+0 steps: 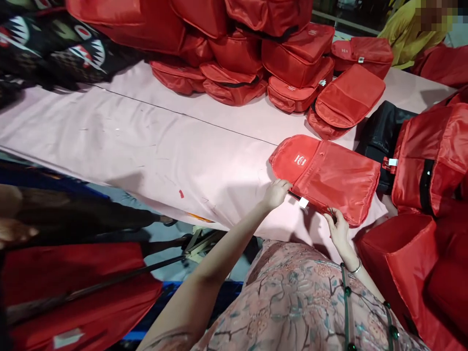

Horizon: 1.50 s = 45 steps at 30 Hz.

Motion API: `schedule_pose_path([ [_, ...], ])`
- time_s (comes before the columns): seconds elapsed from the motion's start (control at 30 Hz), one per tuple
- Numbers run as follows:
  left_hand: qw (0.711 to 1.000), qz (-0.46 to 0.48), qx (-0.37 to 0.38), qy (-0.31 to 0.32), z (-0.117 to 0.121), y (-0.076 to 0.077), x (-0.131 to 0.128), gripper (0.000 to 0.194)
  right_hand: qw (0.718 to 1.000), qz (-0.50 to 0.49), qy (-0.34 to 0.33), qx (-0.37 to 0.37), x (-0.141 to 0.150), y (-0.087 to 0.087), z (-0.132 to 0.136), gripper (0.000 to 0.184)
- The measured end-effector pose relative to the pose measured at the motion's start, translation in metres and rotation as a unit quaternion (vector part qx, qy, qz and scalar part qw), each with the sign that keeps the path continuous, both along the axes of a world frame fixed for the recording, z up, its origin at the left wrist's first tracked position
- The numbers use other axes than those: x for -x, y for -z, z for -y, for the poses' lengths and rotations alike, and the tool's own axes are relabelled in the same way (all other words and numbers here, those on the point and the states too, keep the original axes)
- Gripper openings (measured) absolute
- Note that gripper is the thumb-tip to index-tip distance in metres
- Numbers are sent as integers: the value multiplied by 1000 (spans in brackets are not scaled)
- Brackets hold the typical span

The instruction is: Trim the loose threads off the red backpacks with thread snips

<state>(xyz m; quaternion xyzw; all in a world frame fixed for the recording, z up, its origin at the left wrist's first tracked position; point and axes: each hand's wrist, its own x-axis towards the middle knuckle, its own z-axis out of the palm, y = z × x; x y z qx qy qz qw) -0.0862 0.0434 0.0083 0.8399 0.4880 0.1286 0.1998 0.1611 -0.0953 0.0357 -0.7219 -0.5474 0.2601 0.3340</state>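
Observation:
A flat red bag (329, 170) with a small white print on its rounded end lies on the pink cloth of the table. My left hand (277, 194) has its fingers closed on the bag's near edge, close to the rounded end. Further right along that same edge, the fingertips of my right hand (338, 228) pinch together at the side seam; the small dark part between them is too small to name. A white tag (303, 202) sticks out from the edge between my hands.
Several red bags (237, 53) are stacked along the far side. More red bags (431, 151) and a black item (383, 131) crowd the right. Black printed bags (73, 53) lie far left. A person in yellow (404, 31) is at the back right; another person's hand (16, 233) shows left.

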Motion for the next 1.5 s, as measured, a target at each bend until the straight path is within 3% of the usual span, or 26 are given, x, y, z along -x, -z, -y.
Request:
schedule_pose_path([
  [0.07, 1000, -13, -21, 13, -9, 10, -1, 33, 999, 34, 22, 7, -10, 11, 1, 43],
  [0.2, 999, -29, -26, -35, -16, 29, 4, 29, 996, 83, 9, 10, -19, 22, -4, 36],
  [0.4, 998, -32, -12, -48, -10, 35, 10, 22, 986, 157, 15, 50, -26, 25, -17, 32],
  [0.5, 998, -29, 6, -61, 13, 35, 9, 20, 985, 163, 13, 49, -39, 29, -16, 32],
  [0.63, 998, -1, 57, -40, 61, 36, 3, 16, 987, 155, 48, 8, -60, 35, -19, 31],
  [0.73, 995, 49, 90, 2, 92, 35, -4, 23, 985, 142, 100, -6, -70, 33, -38, 30],
  [0.8, 993, 79, 91, -17, 101, 34, -8, 23, 984, 123, 127, -12, -69, 27, -55, 30],
  [0.9, 986, 98, 92, -102, 100, 33, -10, 26, 988, 64, 128, -48, -50, 18, -73, 33],
  [0.97, 981, 100, 106, -127, 95, 33, -10, 25, 996, 4, 77, -55, -26, 17, -71, 36],
  [1.03, 980, 101, 120, -124, 90, 32, -11, 24, 998, -67, -14, 0, 2, 26, -58, 35],
  [1.1, 979, 103, 126, -120, 88, 31, -11, 24, 983, -133, -86, 97, 29, 42, -40, 33],
  [1.17, 979, 105, 128, -118, 88, 30, -13, 21, 965, -190, -70, 166, 52, 60, -25, 34],
  [1.27, 980, 109, 123, -111, 90, 30, -14, 16, 936, -286, 21, 205, 73, 79, -17, 40],
  [1.37, 982, 104, 114, -113, 93, 30, -17, 15, 904, -349, 70, 238, 81, 84, -20, 44],
  [1.5, 985, 54, 109, -124, 97, 27, -23, 14, 902, -363, 76, 222, 81, 83, -22, 41],
])
